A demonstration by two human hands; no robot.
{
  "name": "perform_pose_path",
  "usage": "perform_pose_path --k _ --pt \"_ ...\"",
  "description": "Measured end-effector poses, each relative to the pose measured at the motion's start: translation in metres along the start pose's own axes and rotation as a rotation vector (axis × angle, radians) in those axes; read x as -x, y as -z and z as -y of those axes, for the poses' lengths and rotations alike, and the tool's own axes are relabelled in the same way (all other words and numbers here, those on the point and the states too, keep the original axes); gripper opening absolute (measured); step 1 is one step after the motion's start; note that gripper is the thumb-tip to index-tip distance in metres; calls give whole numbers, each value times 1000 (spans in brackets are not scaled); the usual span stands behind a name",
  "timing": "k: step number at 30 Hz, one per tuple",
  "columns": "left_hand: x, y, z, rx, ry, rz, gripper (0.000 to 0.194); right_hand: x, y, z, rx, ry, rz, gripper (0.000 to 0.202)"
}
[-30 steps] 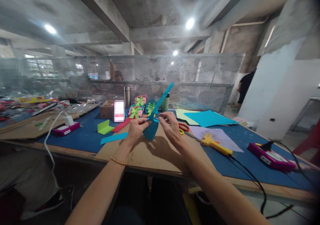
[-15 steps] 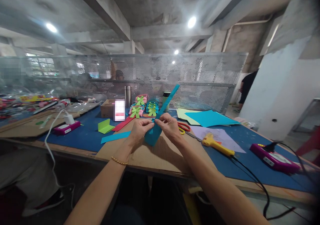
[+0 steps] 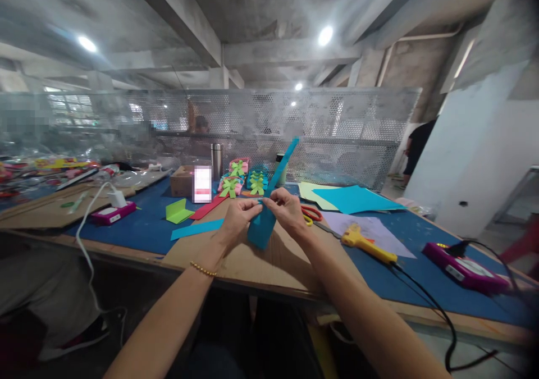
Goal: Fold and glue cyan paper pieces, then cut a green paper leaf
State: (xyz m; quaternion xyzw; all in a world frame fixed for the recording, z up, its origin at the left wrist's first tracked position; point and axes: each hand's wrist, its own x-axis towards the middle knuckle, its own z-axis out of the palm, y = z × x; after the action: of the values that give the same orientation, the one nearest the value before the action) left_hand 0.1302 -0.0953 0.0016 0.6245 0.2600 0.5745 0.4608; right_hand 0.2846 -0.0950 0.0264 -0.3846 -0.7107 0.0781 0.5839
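Blue tabletop (image 3: 145, 236) beneath a concrete ceiling, with brown cardboard (image 3: 290, 261) nearest me. At its twelve o'clock, my left hand (image 3: 241, 217) and right hand (image 3: 287, 208) meet, wrists apart, fingertips pinched narrow on a blue paper piece (image 3: 261, 227), its strip slanting toward one o'clock. Yellow glue gun (image 3: 370, 246) lies at two o'clock.

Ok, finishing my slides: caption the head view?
Bare hands pinch a long blue paper piece above flat brown cardboard.
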Motion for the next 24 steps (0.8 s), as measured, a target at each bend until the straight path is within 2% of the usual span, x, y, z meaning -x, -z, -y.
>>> perform_pose_path --k 7,12,17,24 --pt "-7 -9 0 38 89 55 42 -3 9 -10 -7 -86 29 35" --pt "-17 -23 -5 -104 125 89 39 -7 23 -25 -40 -193 -50 45" --pt "-16 -37 3 -47 156 116 41 -9 31 -42 -65 -294 -44 46" --pt "-10 -33 18 -14 179 71 39 -8 27 -41 -72 -293 6 46"
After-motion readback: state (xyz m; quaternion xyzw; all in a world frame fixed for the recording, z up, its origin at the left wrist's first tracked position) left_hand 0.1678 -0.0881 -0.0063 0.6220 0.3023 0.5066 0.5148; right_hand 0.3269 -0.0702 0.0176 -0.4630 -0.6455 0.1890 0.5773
